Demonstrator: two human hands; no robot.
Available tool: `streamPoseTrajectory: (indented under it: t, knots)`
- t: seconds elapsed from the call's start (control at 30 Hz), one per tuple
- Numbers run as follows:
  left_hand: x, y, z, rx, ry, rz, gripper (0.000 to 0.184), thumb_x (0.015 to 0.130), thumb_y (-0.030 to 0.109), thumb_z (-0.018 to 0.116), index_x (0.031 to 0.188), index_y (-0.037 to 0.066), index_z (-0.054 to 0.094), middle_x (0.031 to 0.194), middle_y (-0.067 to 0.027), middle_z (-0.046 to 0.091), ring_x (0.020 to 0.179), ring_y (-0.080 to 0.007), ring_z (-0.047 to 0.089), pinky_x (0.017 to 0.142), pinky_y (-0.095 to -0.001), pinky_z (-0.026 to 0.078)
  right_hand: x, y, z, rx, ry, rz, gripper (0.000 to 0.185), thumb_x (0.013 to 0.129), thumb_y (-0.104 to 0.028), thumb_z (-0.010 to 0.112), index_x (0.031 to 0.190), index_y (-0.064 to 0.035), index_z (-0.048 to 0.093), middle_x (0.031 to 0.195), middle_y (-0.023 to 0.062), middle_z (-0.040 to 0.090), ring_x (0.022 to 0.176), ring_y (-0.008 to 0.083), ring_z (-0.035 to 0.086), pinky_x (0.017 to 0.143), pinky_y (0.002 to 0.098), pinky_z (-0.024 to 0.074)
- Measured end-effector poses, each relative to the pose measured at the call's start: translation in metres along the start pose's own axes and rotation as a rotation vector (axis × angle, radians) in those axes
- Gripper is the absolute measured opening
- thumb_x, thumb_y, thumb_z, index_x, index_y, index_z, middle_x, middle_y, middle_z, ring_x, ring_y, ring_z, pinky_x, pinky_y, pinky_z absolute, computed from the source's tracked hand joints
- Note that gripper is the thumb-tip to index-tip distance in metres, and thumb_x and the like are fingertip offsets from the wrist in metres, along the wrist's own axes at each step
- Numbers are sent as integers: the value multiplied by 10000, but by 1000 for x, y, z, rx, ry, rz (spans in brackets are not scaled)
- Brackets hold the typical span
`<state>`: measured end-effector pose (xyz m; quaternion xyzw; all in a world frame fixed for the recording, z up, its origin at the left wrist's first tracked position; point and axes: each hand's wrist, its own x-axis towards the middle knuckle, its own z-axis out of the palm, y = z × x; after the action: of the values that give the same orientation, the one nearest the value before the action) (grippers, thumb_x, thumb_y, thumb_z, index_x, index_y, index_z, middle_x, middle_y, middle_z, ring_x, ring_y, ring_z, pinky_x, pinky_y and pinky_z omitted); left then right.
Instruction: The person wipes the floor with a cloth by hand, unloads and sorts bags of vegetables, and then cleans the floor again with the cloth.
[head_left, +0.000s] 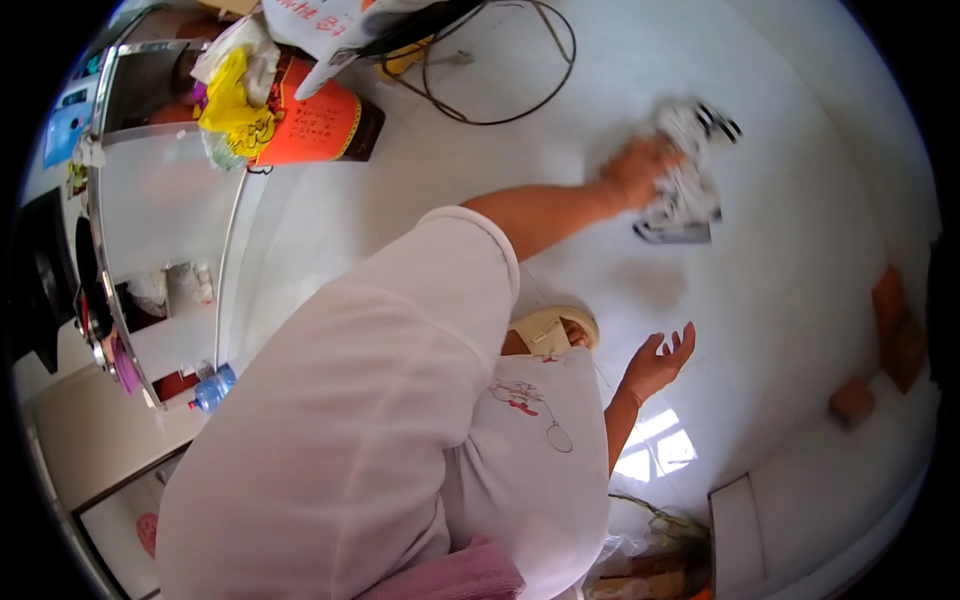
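The cloth (693,205), a rumpled grey-white piece with dark stripes, lies on the pale floor (790,220) at about 2 o'clock from the middle of the view, past the sandal (543,332). The left hand (643,171) rests on it at the end of an outstretched arm, probably because the cloth sits beyond easy reach of a bent body. That hand is blurred, so I cannot tell whether its fingers are clamped on a fold or simply laid over it; what lies under the palm is hidden too, and the cloth's outline is smeared. The right hand (658,366), between 3 and 4 o'clock, holds nothing, its fingers loosely curled and apart, likely carried out to the side for balance. Between 10 and 11 o'clock stands an orange bin (315,120), yellow and white bags bunched at its mouth, perhaps put close to the glossy cabinet to leave the floor free for walking; its contents cannot be seen. A looped cable (570,62) lies near 12 o'clock, one end lost under a dark object cut off by the top edge. The white clothing (350,400) covers much of the lower left and hides the other foot. Brown blocks (900,330) at 3 o'clock are too soft to identify.
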<state>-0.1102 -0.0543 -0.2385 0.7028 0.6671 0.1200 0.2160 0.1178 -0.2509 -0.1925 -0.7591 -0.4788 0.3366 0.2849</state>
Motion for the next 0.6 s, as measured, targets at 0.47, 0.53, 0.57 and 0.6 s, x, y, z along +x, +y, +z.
streamPoseTrajectory:
  t: [0.47, 0.53, 0.57, 0.6]
  knots:
    - [-39, -219, -40, -59, 829, -666, 278, 801, 148, 733, 970, 34, 544, 1087, -212, 543, 1072, -396, 476, 920, -485, 423, 51, -14, 51, -504, -237, 11, 923, 766, -98, 847, 1451, -78, 230, 1364, 325, 397, 1159, 491, 577, 946, 514, 542]
    - [-31, -271, -59, 11, 728, -822, 375, 803, 106, 727, 1101, -3, 528, 1254, -244, 446, 1166, -399, 421, 967, -464, 412, 66, -36, 46, -572, -329, 155, 959, 711, -131, 891, 1405, -42, 236, 1381, 360, 400, 1165, 503, 572, 974, 516, 514]
    - [-29, -291, -63, 37, 635, -870, 407, 801, 103, 726, 1138, -4, 522, 1288, -251, 418, 1182, -402, 406, 974, -460, 412, 71, -33, 47, -582, -345, 157, 992, 671, -137, 914, 1376, -28, 224, 1351, 364, 437, 1168, 518, 565, 976, 526, 505]
    - [-26, -299, -64, 59, 539, -914, 441, 800, 99, 724, 1175, -4, 516, 1322, -258, 390, 1199, -405, 392, 980, -457, 412, 73, -34, 47, -597, -359, 170, 980, 677, -124, 911, 1375, -46, 228, 1355, 354, 429, 1167, 515, 569, 973, 523, 515]
